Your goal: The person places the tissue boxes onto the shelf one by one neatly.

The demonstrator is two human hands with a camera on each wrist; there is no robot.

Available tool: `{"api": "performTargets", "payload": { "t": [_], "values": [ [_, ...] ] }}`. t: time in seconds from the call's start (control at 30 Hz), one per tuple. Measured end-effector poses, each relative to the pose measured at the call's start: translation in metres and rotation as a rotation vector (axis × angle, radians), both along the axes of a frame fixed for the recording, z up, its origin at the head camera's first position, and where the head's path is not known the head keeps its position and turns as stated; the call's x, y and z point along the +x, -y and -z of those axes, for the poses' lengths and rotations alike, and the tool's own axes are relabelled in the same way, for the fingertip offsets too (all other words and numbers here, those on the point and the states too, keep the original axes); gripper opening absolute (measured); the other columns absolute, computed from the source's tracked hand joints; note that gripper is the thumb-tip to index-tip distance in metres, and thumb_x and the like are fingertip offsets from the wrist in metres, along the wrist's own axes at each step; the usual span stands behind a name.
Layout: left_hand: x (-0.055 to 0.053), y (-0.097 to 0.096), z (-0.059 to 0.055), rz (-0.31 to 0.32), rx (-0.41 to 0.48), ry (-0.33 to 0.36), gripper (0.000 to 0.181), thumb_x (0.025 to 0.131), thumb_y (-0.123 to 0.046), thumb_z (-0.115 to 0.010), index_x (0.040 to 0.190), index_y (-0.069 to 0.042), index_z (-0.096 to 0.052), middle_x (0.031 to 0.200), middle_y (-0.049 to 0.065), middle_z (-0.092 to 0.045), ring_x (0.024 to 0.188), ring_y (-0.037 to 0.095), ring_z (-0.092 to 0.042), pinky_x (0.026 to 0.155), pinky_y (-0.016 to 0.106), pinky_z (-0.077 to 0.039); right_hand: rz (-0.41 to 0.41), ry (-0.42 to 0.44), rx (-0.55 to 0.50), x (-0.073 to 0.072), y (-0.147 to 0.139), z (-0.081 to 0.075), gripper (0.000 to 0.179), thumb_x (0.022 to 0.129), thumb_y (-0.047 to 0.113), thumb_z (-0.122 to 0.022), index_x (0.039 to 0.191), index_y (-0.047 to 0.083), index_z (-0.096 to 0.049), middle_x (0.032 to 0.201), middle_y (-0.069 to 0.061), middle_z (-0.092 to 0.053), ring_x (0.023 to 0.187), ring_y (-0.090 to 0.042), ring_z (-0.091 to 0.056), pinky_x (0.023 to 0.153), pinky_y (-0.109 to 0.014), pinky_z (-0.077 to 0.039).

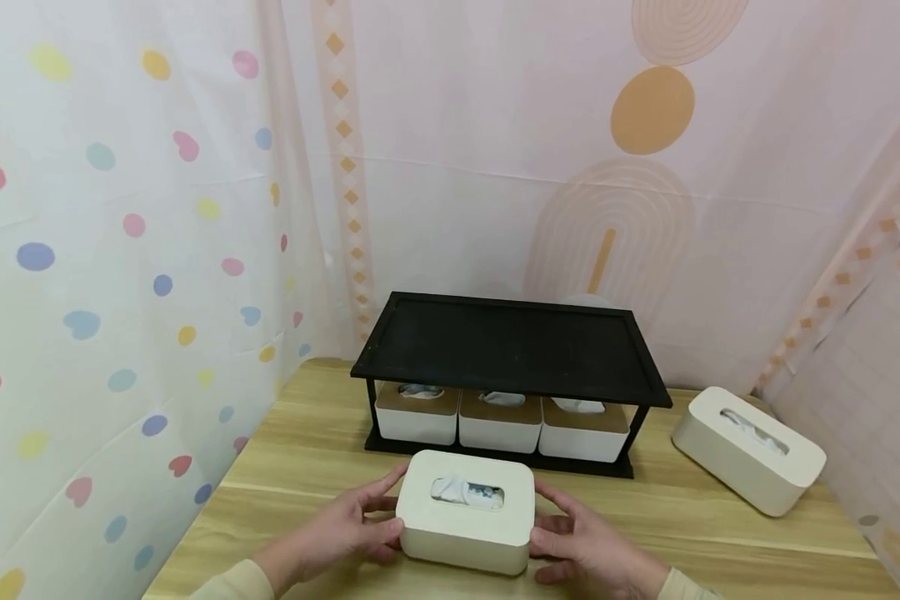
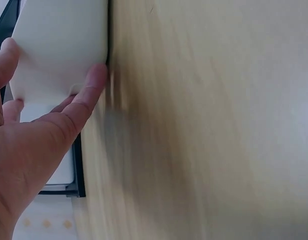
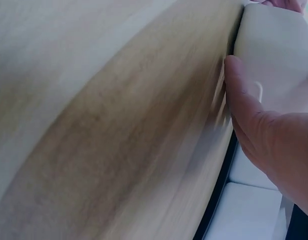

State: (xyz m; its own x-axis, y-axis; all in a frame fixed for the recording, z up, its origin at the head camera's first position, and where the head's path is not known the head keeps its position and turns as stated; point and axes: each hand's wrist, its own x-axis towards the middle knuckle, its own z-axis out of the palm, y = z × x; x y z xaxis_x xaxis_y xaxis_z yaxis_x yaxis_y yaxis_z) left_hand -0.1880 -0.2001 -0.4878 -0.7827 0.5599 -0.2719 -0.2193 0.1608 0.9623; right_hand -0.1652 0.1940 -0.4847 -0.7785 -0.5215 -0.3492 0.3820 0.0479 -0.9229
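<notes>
A cream tissue box (image 1: 461, 546) with an oval slot sits at the front of the table, white tissue showing in the slot. The left hand (image 1: 352, 527) grips its left end, thumb near the front corner and fingers further back. At the opposite end, the right hand (image 1: 587, 542) holds it the same way. Each wrist view gives a closer look: the left thumb (image 2: 96, 77) lies along the box's lower edge, and the right thumb (image 3: 236, 75) does likewise on the other end. Part of the fingers is hidden behind the box.
Behind the box stands a black rack (image 1: 506, 342) with a flat top, holding three white bins (image 1: 498, 431) with brown lids and tissue. A second cream tissue box (image 1: 746, 462) lies at the right. Patterned curtains (image 1: 450, 217) enclose the wooden table (image 1: 300, 450).
</notes>
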Motion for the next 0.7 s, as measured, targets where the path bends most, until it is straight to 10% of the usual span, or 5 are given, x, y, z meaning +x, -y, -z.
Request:
{"api": "performTargets", "payload": {
  "t": [0.7],
  "values": [
    [0.006, -0.009, -0.017, -0.041, -0.022, -0.035, 0.093, 0.101, -0.034, -0.073, 0.173, -0.028, -0.015, 0.16, 0.041, -0.037, 0.11, 0.029, -0.073, 0.09, 0.049, -0.065, 0.018, -0.051, -0.05, -0.001, -0.007, -0.01, 0.091, 0.109, 0.026, -0.065, 0.173, 0.013, -0.001, 0.155, -0.037, -0.042, 0.116, -0.029, -0.073, 0.096, -0.05, -0.063]
  ]
}}
